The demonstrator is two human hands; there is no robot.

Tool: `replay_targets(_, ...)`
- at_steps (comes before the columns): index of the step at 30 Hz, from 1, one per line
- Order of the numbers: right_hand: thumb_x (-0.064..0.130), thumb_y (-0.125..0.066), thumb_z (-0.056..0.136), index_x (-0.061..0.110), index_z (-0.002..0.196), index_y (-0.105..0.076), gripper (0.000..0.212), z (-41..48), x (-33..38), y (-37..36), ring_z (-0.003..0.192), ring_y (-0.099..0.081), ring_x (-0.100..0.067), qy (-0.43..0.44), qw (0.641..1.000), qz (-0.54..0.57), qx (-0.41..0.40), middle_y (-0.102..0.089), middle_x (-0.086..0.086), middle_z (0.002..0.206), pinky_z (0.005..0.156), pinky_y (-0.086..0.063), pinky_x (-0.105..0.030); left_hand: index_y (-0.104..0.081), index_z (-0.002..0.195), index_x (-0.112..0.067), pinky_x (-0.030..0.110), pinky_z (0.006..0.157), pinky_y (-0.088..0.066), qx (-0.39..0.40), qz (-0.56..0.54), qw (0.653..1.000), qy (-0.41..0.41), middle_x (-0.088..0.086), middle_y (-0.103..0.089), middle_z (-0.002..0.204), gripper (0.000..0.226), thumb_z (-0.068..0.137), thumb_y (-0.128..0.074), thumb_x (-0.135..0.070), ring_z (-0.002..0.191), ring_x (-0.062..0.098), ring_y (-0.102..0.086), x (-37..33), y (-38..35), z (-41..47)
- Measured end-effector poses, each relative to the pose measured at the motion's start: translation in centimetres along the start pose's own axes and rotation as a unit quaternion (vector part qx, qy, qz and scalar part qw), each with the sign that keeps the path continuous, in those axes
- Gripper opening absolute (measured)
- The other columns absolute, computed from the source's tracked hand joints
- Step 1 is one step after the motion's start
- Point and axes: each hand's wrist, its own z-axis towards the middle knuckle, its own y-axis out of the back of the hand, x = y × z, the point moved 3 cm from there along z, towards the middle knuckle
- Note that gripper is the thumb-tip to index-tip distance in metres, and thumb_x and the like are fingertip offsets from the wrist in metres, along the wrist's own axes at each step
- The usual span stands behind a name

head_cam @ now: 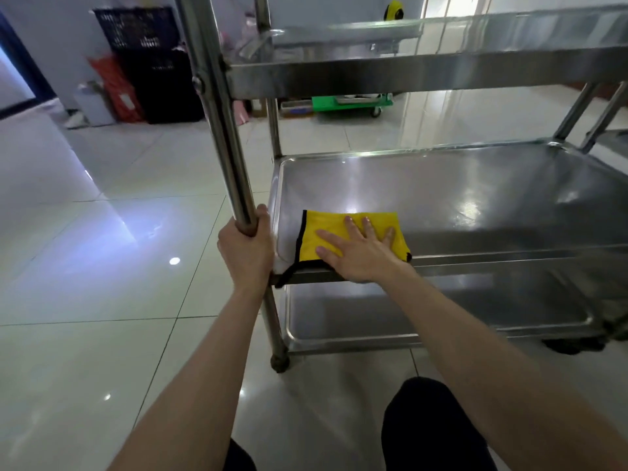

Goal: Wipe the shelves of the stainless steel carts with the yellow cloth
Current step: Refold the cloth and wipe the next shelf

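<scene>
While our left grip (pixel 246 249) curls round the cart's upright post (pixel 219 130), our right grip (pixel 356 255) lies flat with fingers (pixel 349 222) spread, pressing the yellow cloth (pixel 326 224) onto the middle shelf (pixel 475 192) at its near-left corner. One black-edged corner of the cloth hangs over the front rim. Bare steel stretches open to the right and back, under the top shelf (pixel 441 68).

A storeroom: black crates (pixel 136 28), steel cart (pixel 475 198), tiled floor (pixel 102 300).

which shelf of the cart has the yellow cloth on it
The middle shelf: the yellow cloth lies at its near left corner under the right hand. The top shelf and bottom shelf hold no cloth.
</scene>
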Motion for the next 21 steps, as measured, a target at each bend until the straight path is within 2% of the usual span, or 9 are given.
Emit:
replay_targets(2,0.091,-0.013,0.094,0.069,0.159,-0.001,0.071,3.0,-0.4,0.3,0.163,0.018,-0.042,-0.016,1.000,-0.004,0.013,0.016,0.000,0.180,0.114,0.015,-0.085,-0.046,0.071,0.003,0.060,0.062,-0.054,-0.006,-0.001,1.000,-0.001,0.034,-0.053,0.069,0.059,0.094,-0.068,-0.046,0.057,0.029,-0.049,0.5,0.2,-0.2)
replay_targets(5,0.092,-0.014,0.092,0.067,0.160,0.000,0.073,8.9,0.1,0.9,0.162,0.019,-0.045,-0.037,0.999,-0.011,-0.003,0.016,-0.004,0.179,0.109,0.022,-0.086,-0.049,0.076,0.008,0.060,0.062,-0.054,-0.009,-0.017,1.000,0.003,0.036,-0.055,0.072,0.059,0.093,-0.067,-0.045,0.060,0.043,-0.055,1.6,0.7,-0.6)
replay_targets(7,0.089,-0.014,0.093,0.065,0.161,0.002,0.074,13.1,1.3,1.5,0.161,0.017,-0.049,-0.041,0.999,-0.021,-0.014,0.015,-0.009,0.179,0.106,0.023,-0.087,-0.049,0.076,0.008,0.059,0.061,-0.054,-0.015,-0.019,1.000,-0.005,0.035,-0.055,0.072,0.057,0.094,-0.067,-0.043,0.062,0.047,-0.057,1.9,0.7,-0.7)
replay_targets(11,0.089,-0.013,0.091,0.065,0.160,0.004,0.075,19.5,5.0,1.9,0.160,0.018,-0.051,-0.032,0.999,-0.023,0.008,0.017,-0.013,0.178,0.104,0.021,-0.089,-0.041,0.072,0.006,0.054,0.057,-0.049,-0.029,-0.015,0.999,-0.030,0.034,-0.046,0.068,0.056,0.093,-0.067,-0.039,0.056,0.035,-0.046,1.6,0.4,-0.6)
replay_targets(12,0.090,-0.012,0.091,0.065,0.161,0.003,0.076,20.2,5.8,1.8,0.160,0.018,-0.051,-0.030,0.999,-0.029,0.012,0.017,-0.012,0.178,0.103,0.022,-0.090,-0.040,0.072,0.005,0.055,0.057,-0.048,-0.030,-0.016,0.999,-0.030,0.034,-0.045,0.068,0.055,0.093,-0.067,-0.038,0.056,0.036,-0.046,1.6,0.4,-0.6)
replay_targets(15,0.088,-0.011,0.092,0.064,0.161,0.001,0.074,19.3,6.9,1.3,0.161,0.017,-0.048,-0.015,0.999,-0.041,0.011,0.015,-0.009,0.179,0.102,0.023,-0.090,-0.041,0.073,0.006,0.058,0.058,-0.050,-0.034,-0.019,0.999,-0.023,0.035,-0.044,0.068,0.053,0.093,-0.066,-0.037,0.061,0.049,-0.050,1.8,0.5,-0.5)
replay_targets(17,0.087,-0.010,0.093,0.065,0.161,0.002,0.073,17.0,7.1,0.7,0.162,0.017,-0.045,0.003,0.999,-0.040,0.003,0.015,-0.005,0.180,0.102,0.024,-0.089,-0.040,0.072,0.006,0.058,0.058,-0.049,-0.037,-0.020,0.999,-0.020,0.035,-0.044,0.067,0.053,0.093,-0.066,-0.035,0.061,0.049,-0.049,1.7,0.6,-0.5)
replay_targets(19,0.087,-0.010,0.093,0.066,0.160,0.002,0.072,13.8,7.4,-0.2,0.163,0.018,-0.044,0.024,0.999,-0.037,0.001,0.016,-0.003,0.179,0.103,0.024,-0.088,-0.039,0.068,0.003,0.056,0.057,-0.048,-0.040,-0.011,0.999,-0.023,0.033,-0.044,0.065,0.052,0.092,-0.066,-0.035,0.059,0.046,-0.046,1.4,0.6,-0.6)
replay_targets(21,0.087,-0.009,0.094,0.066,0.160,0.002,0.071,10.1,7.5,-1.1,0.163,0.019,-0.042,0.051,0.998,-0.037,0.004,0.017,-0.001,0.179,0.105,0.024,-0.087,-0.037,0.065,-0.002,0.053,0.056,-0.045,-0.044,-0.007,0.999,-0.026,0.028,-0.040,0.062,0.050,0.090,-0.066,-0.034,0.056,0.034,-0.038,1.0,0.6,-0.6)
